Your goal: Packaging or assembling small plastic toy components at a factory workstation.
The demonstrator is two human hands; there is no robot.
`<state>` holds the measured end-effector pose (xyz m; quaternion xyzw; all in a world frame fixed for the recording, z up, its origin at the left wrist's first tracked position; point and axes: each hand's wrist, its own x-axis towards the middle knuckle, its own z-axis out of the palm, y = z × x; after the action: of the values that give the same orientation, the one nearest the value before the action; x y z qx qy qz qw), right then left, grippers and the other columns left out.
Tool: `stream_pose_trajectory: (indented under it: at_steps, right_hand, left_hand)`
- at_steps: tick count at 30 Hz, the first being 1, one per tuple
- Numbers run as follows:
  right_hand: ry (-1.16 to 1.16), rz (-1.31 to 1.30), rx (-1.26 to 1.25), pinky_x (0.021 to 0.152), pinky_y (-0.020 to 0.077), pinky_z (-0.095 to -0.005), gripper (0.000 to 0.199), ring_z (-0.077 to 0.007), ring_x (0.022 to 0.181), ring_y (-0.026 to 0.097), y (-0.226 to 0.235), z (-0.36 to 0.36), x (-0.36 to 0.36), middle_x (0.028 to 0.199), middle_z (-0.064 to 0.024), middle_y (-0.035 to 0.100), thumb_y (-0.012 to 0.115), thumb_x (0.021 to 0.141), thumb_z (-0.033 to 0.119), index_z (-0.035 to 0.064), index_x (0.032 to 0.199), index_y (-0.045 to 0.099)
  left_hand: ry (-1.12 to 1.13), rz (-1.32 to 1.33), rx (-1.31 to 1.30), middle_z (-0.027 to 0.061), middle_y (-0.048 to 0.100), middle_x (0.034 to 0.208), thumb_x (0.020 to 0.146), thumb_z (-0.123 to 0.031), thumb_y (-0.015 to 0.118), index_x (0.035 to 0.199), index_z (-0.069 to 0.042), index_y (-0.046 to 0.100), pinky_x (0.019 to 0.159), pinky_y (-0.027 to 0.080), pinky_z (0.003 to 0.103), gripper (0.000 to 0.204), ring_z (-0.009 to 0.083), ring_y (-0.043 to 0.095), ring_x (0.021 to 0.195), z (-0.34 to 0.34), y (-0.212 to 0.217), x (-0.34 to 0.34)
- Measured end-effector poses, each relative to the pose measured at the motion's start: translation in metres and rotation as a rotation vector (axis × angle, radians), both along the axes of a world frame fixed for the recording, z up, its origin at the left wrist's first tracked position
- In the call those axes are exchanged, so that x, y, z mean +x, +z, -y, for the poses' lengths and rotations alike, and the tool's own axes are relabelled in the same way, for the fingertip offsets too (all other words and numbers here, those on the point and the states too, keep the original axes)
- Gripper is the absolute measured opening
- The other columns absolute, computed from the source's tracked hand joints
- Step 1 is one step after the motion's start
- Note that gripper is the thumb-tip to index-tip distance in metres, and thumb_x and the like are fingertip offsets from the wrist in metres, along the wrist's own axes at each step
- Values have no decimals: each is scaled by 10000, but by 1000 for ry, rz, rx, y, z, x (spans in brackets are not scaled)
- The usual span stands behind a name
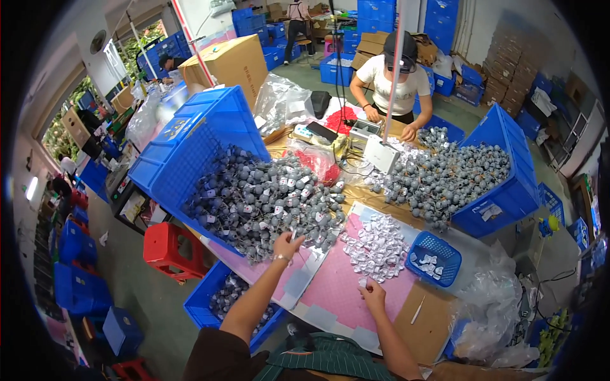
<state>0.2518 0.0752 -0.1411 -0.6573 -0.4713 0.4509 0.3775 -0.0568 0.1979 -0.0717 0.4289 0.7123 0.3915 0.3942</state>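
1. In the head view, the left hand is seen stretched forward to the near edge of a heap of grey round parts. Its fingers are drawn together on one grey part at that edge.
2. The heap is spilled from a tipped blue crate onto the table.
3. The right hand is laid on the pink mat, its fingertips pinched at the near edge of a pile of small white tags; whether a tag is actually held cannot be told.
4. A small blue basket with a few white tags is set just right of the pile.
5. Across the table, a second heap of grey parts is worked by another person beside a second blue crate.
6. A red stool is placed on the floor at the left.
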Motion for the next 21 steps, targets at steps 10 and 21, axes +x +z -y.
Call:
stream_pose_trajectory:
  at_steps: [10,21]
  right_hand:
    - [519,451,256,594,480,-352,216,-269,640,619,38,-4,-19,752,-166,618,631,807,215,13,843,566]
    - [233,-324,-165,570,535,-297,123,-195,661,629,78,26,-96,783,-129,620,617,830,73,-3,903,554]
  left_hand:
    - [-180,785,-318,66,611,929,785,-144,704,1050,7,565,743,550,300,335,159,612,814,104,-1,76]
    - [-484,711,-103,63,598,1009,772,-96,705,1134,1,534,734,527,266,412,132,595,873,153,-7,33]
